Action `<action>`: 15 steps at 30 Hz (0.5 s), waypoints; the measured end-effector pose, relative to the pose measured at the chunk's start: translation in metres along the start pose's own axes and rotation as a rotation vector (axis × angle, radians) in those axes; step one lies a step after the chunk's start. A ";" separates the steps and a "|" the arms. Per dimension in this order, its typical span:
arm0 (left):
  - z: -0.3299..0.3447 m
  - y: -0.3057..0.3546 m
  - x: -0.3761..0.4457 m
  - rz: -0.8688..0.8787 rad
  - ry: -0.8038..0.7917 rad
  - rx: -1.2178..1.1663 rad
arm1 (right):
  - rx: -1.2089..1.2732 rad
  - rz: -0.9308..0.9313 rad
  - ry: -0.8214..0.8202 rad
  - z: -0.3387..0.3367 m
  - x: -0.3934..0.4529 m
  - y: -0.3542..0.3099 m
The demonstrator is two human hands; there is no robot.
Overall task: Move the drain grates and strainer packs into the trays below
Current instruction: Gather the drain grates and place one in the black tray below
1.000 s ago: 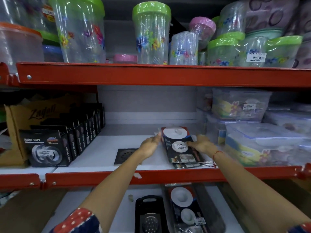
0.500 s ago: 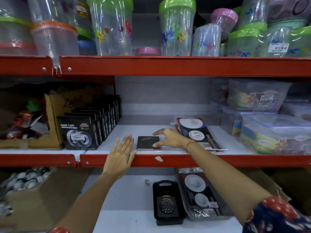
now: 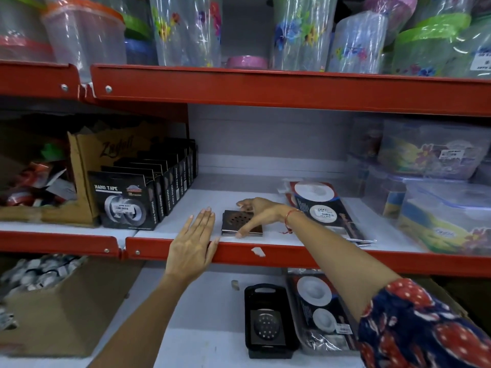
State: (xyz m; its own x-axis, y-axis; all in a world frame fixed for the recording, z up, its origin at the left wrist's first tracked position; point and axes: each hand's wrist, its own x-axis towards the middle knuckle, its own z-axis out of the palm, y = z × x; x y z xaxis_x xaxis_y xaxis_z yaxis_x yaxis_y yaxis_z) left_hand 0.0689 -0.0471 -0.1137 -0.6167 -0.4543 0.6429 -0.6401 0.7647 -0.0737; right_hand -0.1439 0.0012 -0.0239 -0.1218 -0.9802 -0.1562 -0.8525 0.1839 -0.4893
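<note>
A square metal drain grate [image 3: 237, 221] lies near the front of the middle shelf. My right hand [image 3: 261, 212] arches over it, thumb at its front edge and fingers at its back edge. My left hand [image 3: 193, 244] rests flat and open on the red shelf lip just left of the grate. A stack of strainer packs [image 3: 322, 205] lies to the right on the same shelf. On the shelf below, a black tray [image 3: 268, 350] holds another grate [image 3: 265, 326], and a clear tray [image 3: 305, 346] beside it holds strainer packs [image 3: 317, 305].
Black nano tape boxes [image 3: 127, 201] stand in a row at the left of the middle shelf, with a brown carton [image 3: 85, 166] behind them. Lidded plastic containers [image 3: 441, 205] fill the right side. A cardboard box [image 3: 61, 309] sits lower left. Plastic jars line the top shelf.
My hands let go of the strainer packs. The right hand moved left onto the drain grate and curled around its edges. The left hand came down flat on the shelf lip.
</note>
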 end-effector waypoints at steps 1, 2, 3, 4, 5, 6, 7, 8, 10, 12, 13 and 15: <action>0.001 0.000 -0.001 -0.003 0.007 -0.001 | 0.036 -0.010 0.028 -0.001 -0.003 0.000; 0.000 0.000 0.000 -0.005 0.011 -0.001 | 0.068 -0.022 0.054 -0.003 -0.009 -0.001; 0.000 0.001 -0.001 -0.006 0.012 -0.005 | 0.097 -0.029 0.074 -0.005 -0.018 -0.002; 0.000 0.001 -0.001 -0.010 0.019 -0.004 | 0.116 -0.040 0.090 -0.008 -0.027 -0.003; 0.000 0.001 -0.001 -0.017 0.025 0.000 | 0.132 -0.054 0.101 -0.011 -0.036 -0.003; -0.001 0.002 -0.002 -0.023 0.027 0.003 | 0.152 -0.069 0.108 -0.012 -0.049 -0.004; -0.003 0.003 -0.002 -0.030 0.021 0.002 | 0.176 -0.084 0.110 -0.012 -0.062 -0.005; -0.005 0.006 -0.004 -0.041 0.015 -0.001 | 0.204 -0.097 0.110 -0.010 -0.077 -0.006; -0.008 0.010 -0.007 -0.066 -0.003 -0.011 | 0.252 -0.133 0.114 -0.003 -0.106 -0.009; -0.010 0.012 -0.009 -0.083 -0.012 -0.014 | 0.293 -0.164 0.123 0.008 -0.131 -0.011; -0.010 0.013 -0.009 -0.091 -0.018 -0.015 | 0.316 -0.178 0.122 0.014 -0.141 -0.011; -0.010 0.012 -0.008 -0.102 -0.030 -0.018 | 0.353 -0.207 0.093 0.027 -0.158 -0.011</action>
State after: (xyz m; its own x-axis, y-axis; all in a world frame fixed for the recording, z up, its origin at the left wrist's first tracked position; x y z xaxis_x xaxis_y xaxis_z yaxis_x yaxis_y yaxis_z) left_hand 0.0705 -0.0293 -0.1121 -0.5621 -0.5435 0.6234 -0.6921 0.7218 0.0053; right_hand -0.1016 0.1561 -0.0176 -0.0254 -0.9986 0.0466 -0.6394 -0.0196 -0.7686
